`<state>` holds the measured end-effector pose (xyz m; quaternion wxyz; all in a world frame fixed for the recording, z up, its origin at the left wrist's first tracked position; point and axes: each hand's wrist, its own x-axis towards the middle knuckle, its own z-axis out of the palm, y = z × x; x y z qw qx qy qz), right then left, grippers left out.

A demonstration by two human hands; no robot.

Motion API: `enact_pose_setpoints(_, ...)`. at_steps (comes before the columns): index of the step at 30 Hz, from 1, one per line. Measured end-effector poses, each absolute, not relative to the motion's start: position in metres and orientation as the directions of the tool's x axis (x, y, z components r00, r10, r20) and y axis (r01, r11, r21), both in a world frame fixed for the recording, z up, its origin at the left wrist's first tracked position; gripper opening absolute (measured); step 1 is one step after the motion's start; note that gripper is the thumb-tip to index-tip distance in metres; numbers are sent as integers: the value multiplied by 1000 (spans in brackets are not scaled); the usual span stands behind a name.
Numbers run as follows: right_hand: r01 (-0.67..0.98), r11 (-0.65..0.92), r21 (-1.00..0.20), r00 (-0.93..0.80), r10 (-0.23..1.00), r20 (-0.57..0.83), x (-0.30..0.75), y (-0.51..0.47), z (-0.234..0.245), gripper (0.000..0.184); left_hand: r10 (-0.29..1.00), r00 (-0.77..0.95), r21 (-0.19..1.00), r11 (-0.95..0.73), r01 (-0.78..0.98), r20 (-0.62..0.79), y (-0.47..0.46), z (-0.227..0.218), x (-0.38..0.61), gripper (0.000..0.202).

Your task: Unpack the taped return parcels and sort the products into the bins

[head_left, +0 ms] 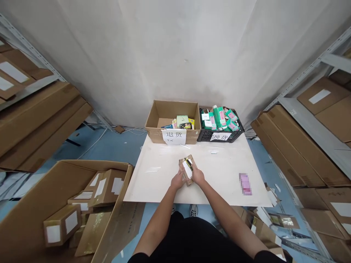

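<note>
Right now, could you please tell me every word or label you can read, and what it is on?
"退货": sheet taped to the cardboard box; the line beneath is unreadable.
"换货": slip on the black crate.
Label on the small parcel held in left hand and right hand: too small to read.
Labels on the cartons lower left: blurred.

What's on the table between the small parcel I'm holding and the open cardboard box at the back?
Head view: only bare white table between the small parcel and the open cardboard box, save a faint pale scrap close to the box.
</note>
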<state>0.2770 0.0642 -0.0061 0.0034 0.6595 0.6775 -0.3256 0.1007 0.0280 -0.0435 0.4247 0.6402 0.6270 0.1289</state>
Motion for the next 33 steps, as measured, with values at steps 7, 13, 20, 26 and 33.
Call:
enact_pose_setpoints(7, 972, 27, -233, -148, 841, -521, 265, 49, 31, 76, 903, 230, 603, 38, 797, -362, 41, -39, 97, 82)
enact_pose_setpoints(13, 990, 86, -115, -137, 806, -576, 284, 21, 66, 59, 873, 227, 406, -37, 913, -431, 39, -31, 96, 82)
enact_pose_setpoints(20, 992, 92, -88, -127, 746, -653, 312, -28, 84, 57, 883, 207, 368, -42, 929, -421, 40, -27, 95, 79)
enact_pose_setpoints(26, 771, -350, -532, -85, 771, -631, 342, -37, 82, 62, 902, 174, 275, -65, 959, -395, 30, -19, 110, 83)
enact_pose_setpoints(33, -273, -447, -852, 118, 863, -491, 333, -85, 50, 54, 936, 101, 222, -25, 975, -339, 14, -18, 127, 65)
